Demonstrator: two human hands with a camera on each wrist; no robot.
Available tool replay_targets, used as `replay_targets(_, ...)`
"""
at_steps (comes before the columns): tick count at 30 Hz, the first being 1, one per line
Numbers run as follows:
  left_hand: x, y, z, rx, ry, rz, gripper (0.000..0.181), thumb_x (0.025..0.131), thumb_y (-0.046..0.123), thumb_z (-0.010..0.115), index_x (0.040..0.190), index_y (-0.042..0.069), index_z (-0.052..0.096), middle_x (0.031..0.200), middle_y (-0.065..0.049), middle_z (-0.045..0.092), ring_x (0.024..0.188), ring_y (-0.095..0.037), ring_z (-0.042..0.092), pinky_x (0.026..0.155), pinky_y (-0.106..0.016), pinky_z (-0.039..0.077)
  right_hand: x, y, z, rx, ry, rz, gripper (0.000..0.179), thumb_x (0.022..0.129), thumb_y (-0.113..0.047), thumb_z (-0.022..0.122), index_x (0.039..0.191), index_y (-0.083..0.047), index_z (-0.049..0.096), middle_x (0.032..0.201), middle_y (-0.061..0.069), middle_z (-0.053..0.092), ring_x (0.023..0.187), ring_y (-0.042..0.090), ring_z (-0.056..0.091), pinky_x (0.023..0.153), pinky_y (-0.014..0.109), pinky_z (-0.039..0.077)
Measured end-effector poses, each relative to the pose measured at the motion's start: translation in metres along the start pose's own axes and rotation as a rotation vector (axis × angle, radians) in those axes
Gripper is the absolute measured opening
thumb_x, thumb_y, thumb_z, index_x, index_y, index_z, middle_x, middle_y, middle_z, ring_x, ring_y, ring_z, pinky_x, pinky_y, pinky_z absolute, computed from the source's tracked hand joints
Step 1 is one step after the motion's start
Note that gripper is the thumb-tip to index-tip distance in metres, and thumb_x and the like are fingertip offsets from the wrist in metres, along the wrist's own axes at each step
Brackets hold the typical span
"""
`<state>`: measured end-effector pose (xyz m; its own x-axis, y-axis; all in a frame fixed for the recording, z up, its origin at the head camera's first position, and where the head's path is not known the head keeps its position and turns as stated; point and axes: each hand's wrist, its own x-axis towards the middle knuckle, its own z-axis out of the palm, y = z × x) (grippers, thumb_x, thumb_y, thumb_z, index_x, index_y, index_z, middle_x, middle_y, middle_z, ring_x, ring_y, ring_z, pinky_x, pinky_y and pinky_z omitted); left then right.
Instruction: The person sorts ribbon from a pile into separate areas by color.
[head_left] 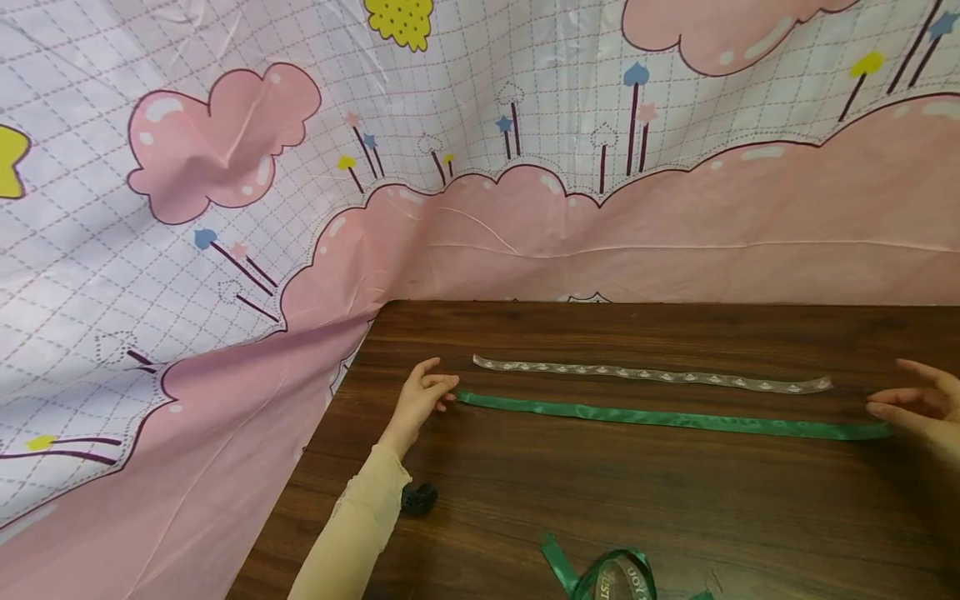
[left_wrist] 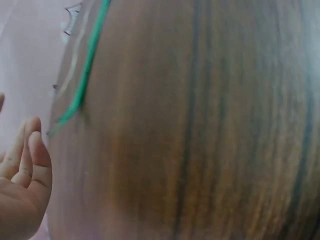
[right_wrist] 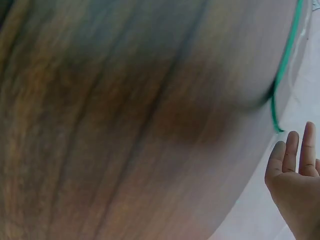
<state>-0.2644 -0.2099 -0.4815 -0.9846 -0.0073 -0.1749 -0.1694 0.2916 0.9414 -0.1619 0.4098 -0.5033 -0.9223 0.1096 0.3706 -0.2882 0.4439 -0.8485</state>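
Observation:
A long green satin ribbon (head_left: 622, 414) lies stretched across the dark wooden table, its ends slightly raised. My left hand (head_left: 423, 396) is right at its left end, with the fingertips beside it. In the left wrist view, that green ribbon end (left_wrist: 67, 117) shows loose just past the left fingers (left_wrist: 40, 150). At the other end, my right hand (head_left: 922, 404) hovers with fingers spread and slightly bent. The right wrist view shows this ribbon tip (right_wrist: 276, 120) hanging free beside the extended fingers (right_wrist: 290, 157). Behind it lies a sheer ribbon (head_left: 645, 375) with white printed motifs, roughly parallel.
Near the front edge sits a looped bundle of green and printed ribbon (head_left: 611, 575). A small black object (head_left: 418, 499) lies beside the left sleeve (head_left: 367, 500). Patterned pink and white sheeting (head_left: 525, 233) hangs behind and left of the table (head_left: 525, 483).

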Motion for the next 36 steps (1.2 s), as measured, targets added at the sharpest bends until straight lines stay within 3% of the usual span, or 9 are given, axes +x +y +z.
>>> replay_targets(2, -0.004, 0.005, 0.000, -0.025, -0.014, 0.032, 0.069, 0.086, 0.030, 0.067, 0.143, 0.013, 0.032, 0.113, -0.010, 0.065, 0.081, -0.013, 0.064, 0.070, -0.029, 0.051, 0.000, -0.006, -0.001, -0.050, 0.012, 0.053, 0.078, 0.084, 0.008, 0.061, 0.147, -0.008, 0.018, 0.085, -0.042, 0.055, 0.074, -0.025, 0.050, 0.063, -0.004, 0.034)
replay_targets(5, -0.013, 0.012, 0.003, -0.046, -0.064, 0.077, 0.068, 0.088, 0.031, 0.065, 0.144, 0.015, 0.031, 0.113, -0.008, 0.065, 0.089, -0.014, 0.065, 0.081, -0.034, 0.051, -0.001, -0.013, 0.003, -0.102, 0.012, 0.024, 0.080, 0.083, 0.008, 0.062, 0.148, -0.005, 0.018, 0.090, -0.044, 0.053, 0.078, -0.027, 0.049, 0.066, -0.005, 0.033)
replay_targets(9, -0.026, 0.020, 0.008, -0.069, -0.137, 0.113, 0.065, 0.091, 0.029, 0.060, 0.145, 0.016, 0.028, 0.116, -0.008, 0.064, 0.095, -0.016, 0.064, 0.086, -0.034, 0.050, -0.004, -0.027, 0.013, 0.019, -0.040, -0.110, 0.079, 0.079, 0.020, 0.058, 0.146, -0.006, 0.025, 0.101, -0.034, 0.060, 0.083, -0.019, 0.057, 0.073, -0.003, 0.038)
replay_targets(15, -0.041, 0.029, 0.018, -0.104, -0.202, 0.155, 0.062, 0.091, 0.029, 0.060, 0.144, 0.021, 0.030, 0.118, -0.009, 0.063, 0.098, -0.016, 0.063, 0.090, -0.039, 0.048, -0.008, -0.061, 0.027, 0.090, -0.147, -0.140, 0.077, 0.079, 0.025, 0.051, 0.145, -0.007, 0.026, 0.109, -0.024, 0.059, 0.092, -0.013, 0.057, 0.076, -0.001, 0.040)
replay_targets(20, -0.058, 0.046, 0.026, -0.129, -0.275, 0.139, 0.058, 0.094, 0.020, 0.057, 0.144, 0.022, 0.029, 0.124, -0.016, 0.058, 0.109, -0.028, 0.059, 0.098, -0.047, 0.043, -0.012, -0.083, 0.042, 0.165, -0.227, -0.195, 0.077, 0.078, 0.029, 0.047, 0.144, 0.000, 0.023, 0.114, -0.016, 0.059, 0.099, -0.007, 0.056, 0.080, 0.001, 0.041)
replay_targets(22, -0.061, 0.049, 0.029, -0.138, -0.298, 0.138, 0.058, 0.094, 0.016, 0.055, 0.144, 0.023, 0.027, 0.127, -0.019, 0.056, 0.111, -0.029, 0.058, 0.100, -0.049, 0.041, -0.015, -0.093, 0.048, 0.127, -0.244, -0.187, 0.077, 0.078, 0.028, 0.048, 0.145, 0.000, 0.020, 0.116, -0.016, 0.057, 0.100, -0.007, 0.056, 0.080, 0.002, 0.041)
replay_targets(28, -0.063, 0.047, 0.042, -0.150, -0.314, 0.189, 0.058, 0.093, 0.019, 0.058, 0.142, 0.030, 0.029, 0.124, -0.017, 0.057, 0.100, -0.013, 0.061, 0.095, -0.041, 0.046, -0.021, -0.117, 0.067, -0.001, -0.271, -0.133, 0.084, 0.080, 0.019, 0.056, 0.148, -0.008, 0.014, 0.117, -0.023, 0.054, 0.101, -0.010, 0.052, 0.078, 0.002, 0.041)
replay_targets(36, -0.080, 0.052, 0.055, -0.151, -0.397, 0.215, 0.059, 0.091, 0.024, 0.061, 0.141, 0.034, 0.031, 0.123, -0.016, 0.058, 0.105, -0.025, 0.059, 0.097, -0.046, 0.044, -0.030, -0.139, 0.092, 0.174, -0.317, -0.188, 0.087, 0.076, 0.025, 0.056, 0.147, -0.001, 0.014, 0.119, -0.009, 0.057, 0.104, -0.003, 0.056, 0.083, 0.006, 0.044)
